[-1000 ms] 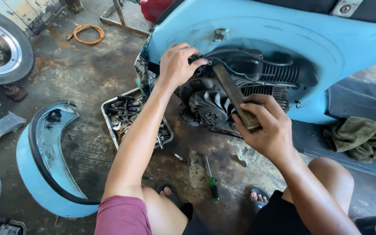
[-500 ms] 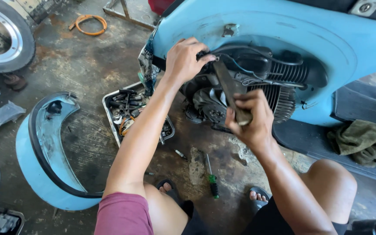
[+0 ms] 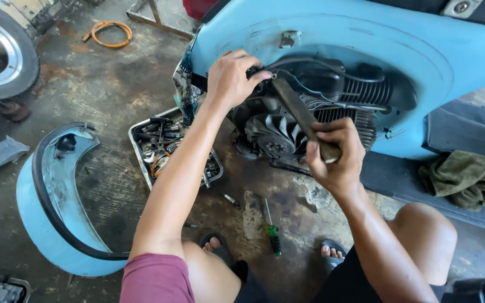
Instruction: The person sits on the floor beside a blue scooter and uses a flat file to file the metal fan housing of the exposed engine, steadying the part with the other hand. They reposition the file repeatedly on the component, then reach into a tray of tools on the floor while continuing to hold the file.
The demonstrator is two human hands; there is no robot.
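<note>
My right hand [image 3: 332,157] is wrapped tight around the lower end of a long dark flat bar [image 3: 301,118] (a pry bar or a file, can't tell which). The bar's long axis runs diagonally, up and left from my fist to its tip at the top of the exposed engine [image 3: 310,112], crossing in front of the finned flywheel fan [image 3: 273,134]. My left hand [image 3: 231,78] is at that upper end, fingers curled onto a black part right beside the bar's tip, touching or nearly so. So the left is nearer the working tip and the right has the handle end, lower and closer to me. The engine sits in the open side of the light blue scooter body [image 3: 366,39]. On the floor: metal tray of tools and bolts [image 3: 141,151] under my left forearm, green-handled screwdriver [image 3: 272,227] between my feet, detached blue side panel [image 3: 51,219] well off to the left, olive rag [image 3: 467,179] on the right.
</note>
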